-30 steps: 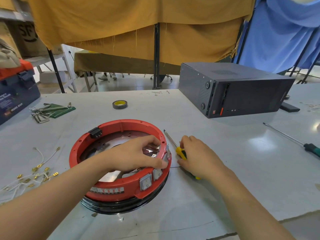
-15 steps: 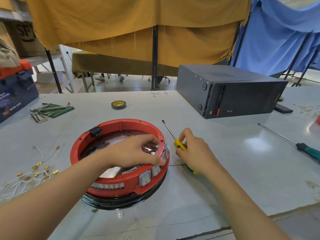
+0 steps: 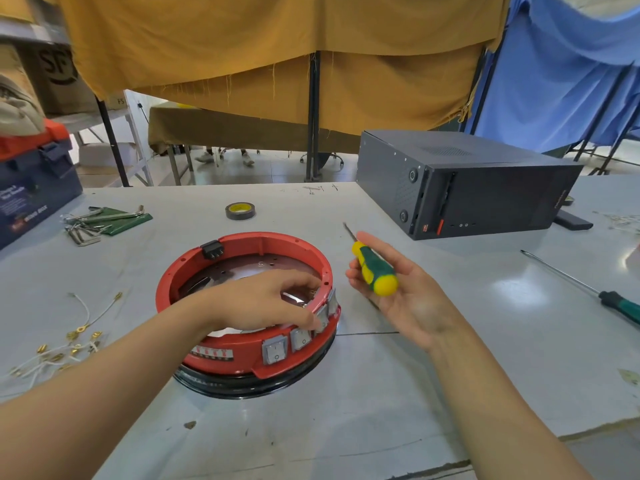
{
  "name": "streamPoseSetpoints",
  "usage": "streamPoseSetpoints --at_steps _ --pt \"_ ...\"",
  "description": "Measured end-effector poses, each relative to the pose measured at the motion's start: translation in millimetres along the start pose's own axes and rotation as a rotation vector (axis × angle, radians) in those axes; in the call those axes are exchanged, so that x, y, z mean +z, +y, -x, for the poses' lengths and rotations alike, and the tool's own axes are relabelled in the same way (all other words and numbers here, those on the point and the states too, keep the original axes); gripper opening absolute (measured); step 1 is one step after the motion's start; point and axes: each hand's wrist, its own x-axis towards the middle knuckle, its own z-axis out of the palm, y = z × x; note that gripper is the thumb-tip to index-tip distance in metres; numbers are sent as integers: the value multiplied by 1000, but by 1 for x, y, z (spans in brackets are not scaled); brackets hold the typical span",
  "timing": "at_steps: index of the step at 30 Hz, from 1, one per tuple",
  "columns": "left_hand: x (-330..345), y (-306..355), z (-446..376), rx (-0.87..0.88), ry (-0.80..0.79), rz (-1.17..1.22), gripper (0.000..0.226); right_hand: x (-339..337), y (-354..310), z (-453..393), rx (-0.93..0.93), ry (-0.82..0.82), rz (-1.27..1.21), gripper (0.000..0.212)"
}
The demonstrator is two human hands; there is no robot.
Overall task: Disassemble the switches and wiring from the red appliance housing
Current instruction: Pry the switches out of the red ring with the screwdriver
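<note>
Red housing [image 3: 221, 341] gripped at its switches [image 3: 300, 339] by left hand [image 3: 266, 301]; right hand [image 3: 398, 296] holds screwdriver [image 3: 374, 268].

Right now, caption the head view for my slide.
Left hand grips red housing by its switches; right hand holds screwdriver.

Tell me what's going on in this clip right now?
A person is taking apart a round red appliance housing on a grey table. The left hand reaches over the rim by the row of rocker switches, which remain mounted. The right hand, palm up, holds a yellow-and-green screwdriver beside the housing, tip not yet on anything. Loose wires with terminals lie to the left.
</note>
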Motion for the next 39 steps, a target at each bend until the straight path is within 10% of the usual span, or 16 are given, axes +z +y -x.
streamPoseSetpoints --at_steps 14,39 --pt "-10 -20 4 -56 -30 78 52 30 -21 -9 -550 520 230 19" --pt "-8 -23 2 0 -32 17 39 47 -29 -17 -572 468 360 25"
